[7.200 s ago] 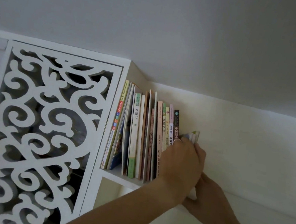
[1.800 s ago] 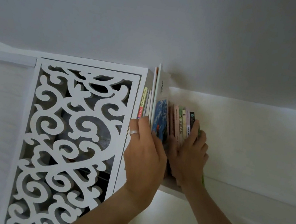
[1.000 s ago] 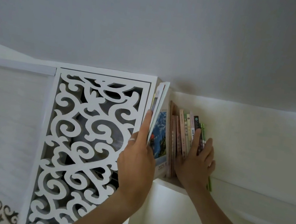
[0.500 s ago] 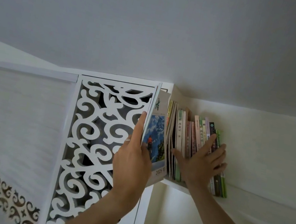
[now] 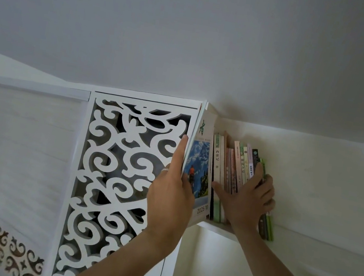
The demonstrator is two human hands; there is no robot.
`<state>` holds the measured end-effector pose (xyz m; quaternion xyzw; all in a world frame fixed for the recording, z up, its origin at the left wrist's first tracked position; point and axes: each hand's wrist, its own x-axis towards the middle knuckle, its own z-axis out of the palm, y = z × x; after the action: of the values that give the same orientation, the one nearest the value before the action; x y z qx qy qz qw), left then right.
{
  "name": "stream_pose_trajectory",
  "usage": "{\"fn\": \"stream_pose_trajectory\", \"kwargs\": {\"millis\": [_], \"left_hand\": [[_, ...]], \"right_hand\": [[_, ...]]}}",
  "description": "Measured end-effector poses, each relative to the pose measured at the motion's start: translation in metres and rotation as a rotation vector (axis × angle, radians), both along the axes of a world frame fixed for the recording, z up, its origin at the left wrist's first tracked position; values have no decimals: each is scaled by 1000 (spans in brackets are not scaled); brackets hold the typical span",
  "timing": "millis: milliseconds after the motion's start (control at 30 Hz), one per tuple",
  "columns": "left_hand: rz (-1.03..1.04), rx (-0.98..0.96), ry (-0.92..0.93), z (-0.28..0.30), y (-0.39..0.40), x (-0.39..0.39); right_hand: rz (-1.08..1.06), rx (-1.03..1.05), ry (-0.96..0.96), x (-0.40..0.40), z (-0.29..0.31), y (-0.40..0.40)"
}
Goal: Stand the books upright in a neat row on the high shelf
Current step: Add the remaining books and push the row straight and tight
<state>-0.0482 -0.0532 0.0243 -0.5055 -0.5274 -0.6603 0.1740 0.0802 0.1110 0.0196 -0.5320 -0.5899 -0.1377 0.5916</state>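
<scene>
A row of several thin books stands on the high white shelf, leaning slightly left. My left hand grips a tall magazine with a mountain picture on its cover, held upright at the left end of the row, partly out over the shelf's front edge. My right hand lies spread over the spines with the fingers wrapped round the green books at the right end, the thumb stretched left across the lower spines. The books' lower parts behind my hand are hidden.
A white carved scrollwork panel forms the shelf's left side, right against the magazine. The ceiling sits just above the magazine's top. A cream wall runs behind and right of the books, with bare shelf ledge to the right.
The view has shifted so the shelf sits further right. The magazine in my left hand has moved closer to the row. My right hand's fingers have curled round the right-end books.
</scene>
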Motion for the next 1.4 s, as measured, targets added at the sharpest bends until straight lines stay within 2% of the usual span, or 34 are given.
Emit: {"fn": "stream_pose_trajectory", "kwargs": {"millis": [400, 633, 767, 867, 1033, 1233, 1400], "left_hand": [[-12, -1, 15, 4, 14, 12], [8, 47, 31, 12, 21, 30], [120, -28, 89, 19, 33, 31], [176, -97, 53, 25, 47, 33], [-24, -81, -8, 13, 76, 63], [-43, -12, -19, 0, 122, 68], [-159, 35, 117, -20, 160, 61]], "right_hand": [[-111, -77, -131, -7, 3, 4], [-110, -65, -60, 15, 12, 3], [-102, -58, -21, 34, 13, 3], [-108, -56, -10, 47, 12, 4], [-70, -47, -31, 57, 9, 2], [-71, -38, -63, 61, 7, 3], [-65, 20, -111, 59, 4, 5]]}}
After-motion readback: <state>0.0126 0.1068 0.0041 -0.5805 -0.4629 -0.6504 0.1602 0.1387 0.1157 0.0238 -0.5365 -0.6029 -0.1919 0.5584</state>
